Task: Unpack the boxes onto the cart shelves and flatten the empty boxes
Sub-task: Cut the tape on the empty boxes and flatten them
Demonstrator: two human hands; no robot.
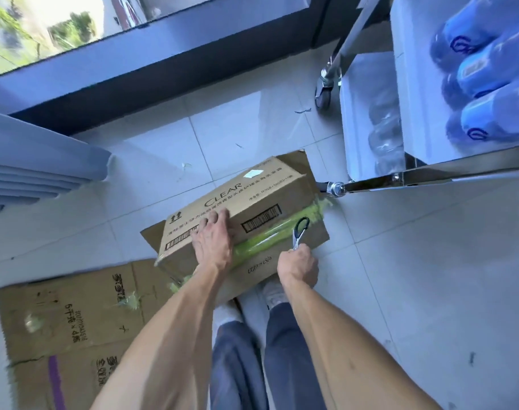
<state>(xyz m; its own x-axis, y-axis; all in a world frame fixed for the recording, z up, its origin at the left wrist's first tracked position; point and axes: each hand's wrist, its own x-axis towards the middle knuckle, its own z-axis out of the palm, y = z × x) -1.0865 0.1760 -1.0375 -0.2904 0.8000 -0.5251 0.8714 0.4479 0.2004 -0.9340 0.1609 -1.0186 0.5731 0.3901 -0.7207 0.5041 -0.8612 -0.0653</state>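
Note:
A brown cardboard box [252,199] printed CLEAR sits tilted on the floor, sealed along its near face with green tape [270,235]. My left hand [214,238] lies across the box's near top edge, fingers spread over the printed face. My right hand [298,266] grips a pair of scissors [299,232] by the blades, so the black handles point up and rest against the green tape. A flattened cardboard box [72,329] lies on the tiles at the lower left.
A steel cart [430,173] with castors stands at the right; blue wrapped packs [486,78] fill its upper shelf and clear bottles show on a lower one. A dark window sill runs along the back. My legs and shoes are under the box.

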